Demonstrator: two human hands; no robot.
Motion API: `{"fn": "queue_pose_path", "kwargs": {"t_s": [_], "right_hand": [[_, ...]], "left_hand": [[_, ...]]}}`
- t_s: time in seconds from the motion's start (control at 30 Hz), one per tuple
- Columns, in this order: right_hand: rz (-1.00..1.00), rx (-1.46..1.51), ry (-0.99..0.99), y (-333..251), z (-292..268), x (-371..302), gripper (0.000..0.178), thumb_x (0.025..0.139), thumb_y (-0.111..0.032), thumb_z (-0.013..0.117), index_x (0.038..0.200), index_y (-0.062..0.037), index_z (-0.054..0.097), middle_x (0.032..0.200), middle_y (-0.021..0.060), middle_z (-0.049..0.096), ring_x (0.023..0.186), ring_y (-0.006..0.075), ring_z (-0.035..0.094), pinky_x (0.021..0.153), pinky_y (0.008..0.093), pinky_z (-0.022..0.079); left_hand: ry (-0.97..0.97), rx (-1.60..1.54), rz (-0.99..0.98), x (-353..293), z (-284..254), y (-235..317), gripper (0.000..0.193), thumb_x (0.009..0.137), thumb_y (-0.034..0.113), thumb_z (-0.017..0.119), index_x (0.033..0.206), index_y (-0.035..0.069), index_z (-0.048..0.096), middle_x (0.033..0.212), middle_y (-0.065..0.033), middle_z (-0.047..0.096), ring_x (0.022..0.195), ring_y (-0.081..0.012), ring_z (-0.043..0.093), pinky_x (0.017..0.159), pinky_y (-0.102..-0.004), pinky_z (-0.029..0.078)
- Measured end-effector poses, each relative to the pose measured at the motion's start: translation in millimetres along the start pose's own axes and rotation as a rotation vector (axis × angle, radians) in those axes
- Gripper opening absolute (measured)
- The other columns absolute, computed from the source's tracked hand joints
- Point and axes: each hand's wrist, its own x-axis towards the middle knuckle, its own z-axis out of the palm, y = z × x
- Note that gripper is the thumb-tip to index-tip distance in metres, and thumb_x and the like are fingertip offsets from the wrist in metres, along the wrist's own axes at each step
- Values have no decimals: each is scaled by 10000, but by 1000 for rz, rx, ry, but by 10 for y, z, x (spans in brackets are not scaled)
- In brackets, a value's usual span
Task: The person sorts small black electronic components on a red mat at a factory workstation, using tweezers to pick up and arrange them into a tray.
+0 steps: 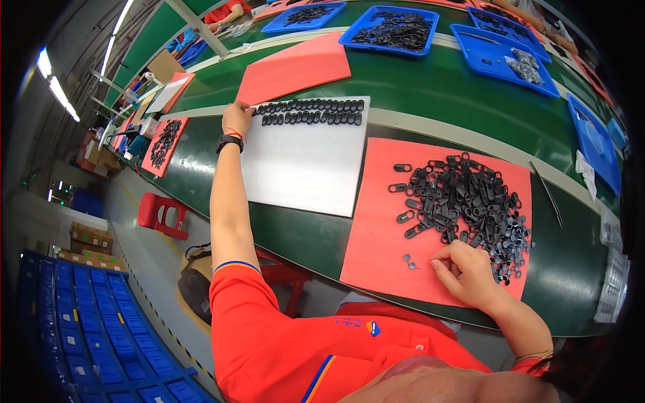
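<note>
At the upper left corner of a white foam sheet, my left hand pinches a small black plastic piece at the end of a row. Two rows of similar oblong black pieces run along the sheet's far edge. To the right lies a salmon-red foam mat with a heap of black ring-ended plastic pieces. Small grey discs are scattered at the heap's near right. My right hand is curled closed over the mat's near part, beside a few loose discs; its fingers hide whatever they hold.
Tweezers lie right of the mat. Beyond the bench's raised strip are a red foam sheet and blue trays of black parts. Another parts-covered mat lies left. A red stool stands on the floor. Other people sit across.
</note>
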Motion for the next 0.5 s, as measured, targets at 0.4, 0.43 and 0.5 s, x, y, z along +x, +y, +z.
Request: {"fn": "queue_pose_path", "kwargs": {"t_s": [0.4, 0.43, 0.5], "right_hand": [[-26, -42, 8, -1, 4, -36, 59, 753, -54, 663, 774, -60, 608, 625, 40, 503, 454, 132, 488, 423, 254, 377], [-36, -44, 9, 5, 13, -42, 63, 750, -55, 662, 772, -69, 605, 630, 38, 507, 447, 132, 487, 420, 257, 376], [-35, -51, 11, 14, 5, -28, 63, 751, -55, 660, 771, -72, 603, 633, 35, 508, 444, 128, 486, 417, 258, 375]], "left_hand": [[86, -55, 122, 51, 188, -213, 174, 780, 277, 669, 847, 117, 691, 813, -140, 603, 789, -315, 599, 717, -395, 482], [105, -42, 113, 43, 176, -241, 180, 785, 283, 665, 851, 118, 692, 809, -139, 603, 791, -313, 597, 717, -392, 481], [140, -36, 120, 49, 128, -202, 191, 795, 287, 655, 869, 116, 695, 796, -137, 605, 796, -303, 595, 717, -383, 477]]}}
